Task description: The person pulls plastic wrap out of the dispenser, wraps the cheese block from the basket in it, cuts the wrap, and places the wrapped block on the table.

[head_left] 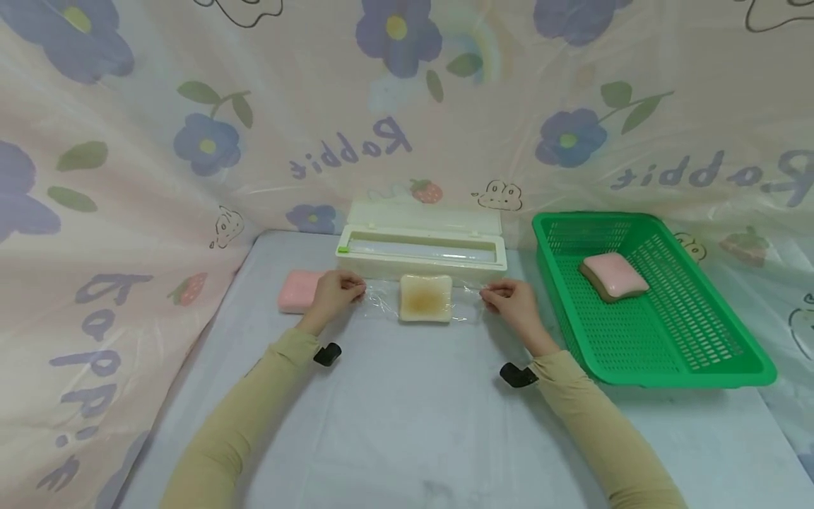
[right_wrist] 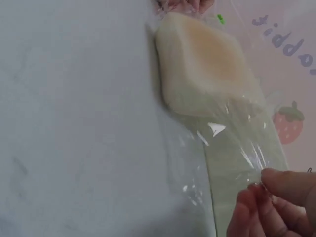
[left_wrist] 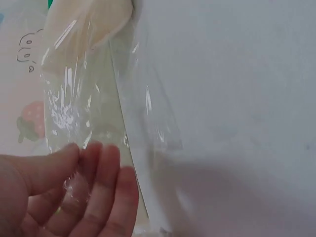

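Note:
A toast-shaped piece (head_left: 426,299), cream with a browned middle, sits in front of the long white box. Clear plastic wrap (head_left: 381,300) stretches out to both sides of it. The left hand (head_left: 337,298) pinches the wrap's left end between thumb and fingertips. On the other side the right hand (head_left: 514,305) pinches the right end the same way. In the left wrist view the wrap (left_wrist: 74,108) runs in shiny creases from the fingers up to the toast piece (left_wrist: 91,24). The right wrist view shows the toast piece (right_wrist: 210,64) with film drawn toward the right fingers.
Behind the toast piece stands the white wrap box (head_left: 422,267), its lid raised. A pink-topped block (head_left: 297,291) lies beside the left hand, partly hidden by it. At right, a green basket (head_left: 693,375) holds another pink-topped slice (head_left: 613,276). A printed curtain hangs behind.

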Tool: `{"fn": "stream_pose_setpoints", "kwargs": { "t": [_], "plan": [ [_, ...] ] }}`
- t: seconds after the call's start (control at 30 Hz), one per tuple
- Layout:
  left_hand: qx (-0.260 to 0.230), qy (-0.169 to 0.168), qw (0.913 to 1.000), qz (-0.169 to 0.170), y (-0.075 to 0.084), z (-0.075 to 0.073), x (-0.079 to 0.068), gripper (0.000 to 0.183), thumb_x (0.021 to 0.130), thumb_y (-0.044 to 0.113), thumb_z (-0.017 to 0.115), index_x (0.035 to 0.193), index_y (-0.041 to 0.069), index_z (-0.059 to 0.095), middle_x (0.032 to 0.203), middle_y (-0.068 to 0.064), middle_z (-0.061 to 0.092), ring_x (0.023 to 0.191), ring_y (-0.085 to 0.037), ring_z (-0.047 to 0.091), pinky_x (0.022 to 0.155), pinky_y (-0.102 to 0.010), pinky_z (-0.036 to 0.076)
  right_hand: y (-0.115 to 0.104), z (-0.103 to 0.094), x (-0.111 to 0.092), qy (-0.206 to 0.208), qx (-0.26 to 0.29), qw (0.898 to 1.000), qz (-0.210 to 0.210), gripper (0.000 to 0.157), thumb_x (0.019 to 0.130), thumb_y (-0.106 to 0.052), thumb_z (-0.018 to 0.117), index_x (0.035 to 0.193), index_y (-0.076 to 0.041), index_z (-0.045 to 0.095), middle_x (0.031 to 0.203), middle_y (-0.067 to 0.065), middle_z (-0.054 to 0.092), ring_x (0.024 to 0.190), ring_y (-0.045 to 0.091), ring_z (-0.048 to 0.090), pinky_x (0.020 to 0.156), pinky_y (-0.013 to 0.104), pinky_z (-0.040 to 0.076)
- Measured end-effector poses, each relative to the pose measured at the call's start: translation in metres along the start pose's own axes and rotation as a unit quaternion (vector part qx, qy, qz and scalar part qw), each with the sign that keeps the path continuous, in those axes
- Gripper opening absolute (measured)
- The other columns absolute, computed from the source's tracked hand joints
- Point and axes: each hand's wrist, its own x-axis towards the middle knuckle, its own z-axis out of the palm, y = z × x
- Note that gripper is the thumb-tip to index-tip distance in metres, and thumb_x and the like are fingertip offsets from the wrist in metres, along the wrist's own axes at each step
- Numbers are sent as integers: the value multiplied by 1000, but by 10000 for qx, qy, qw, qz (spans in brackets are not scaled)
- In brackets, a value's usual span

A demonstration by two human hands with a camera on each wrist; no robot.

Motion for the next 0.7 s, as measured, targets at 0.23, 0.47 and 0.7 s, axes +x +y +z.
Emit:
{"fn": "stream_pose_setpoints", "kwargs": {
  "t": [0.23,0.47,0.7],
  "plan": [
    [509,352,9978,-226,8,4,-6,46,87,8,70,124,-11,50,121,-28,54,106,-37,55,90,-44,49,8,-2,2,74,-837,9959,329,51,87,-23,73,121,9,53,109,22,59,97,28,59,73,26,53],
    [-292,21,9932,-1126,8,8,-1,63,92,14,64,137,-11,27,132,-31,44,121,-40,46,100,-46,43,9,1,8,-813,184,9934,794,68,89,-33,69,135,7,39,122,17,57,104,17,58,90,30,50],
    [-822,114,9846,-1537,3,15,3,49,92,20,65,127,-9,46,111,-18,56,97,-24,55,80,-31,48,10,6,10,-1082,1090,9859,671,34,94,-23,63,113,4,57,95,6,69,87,13,63,76,25,53]
  ]
}}
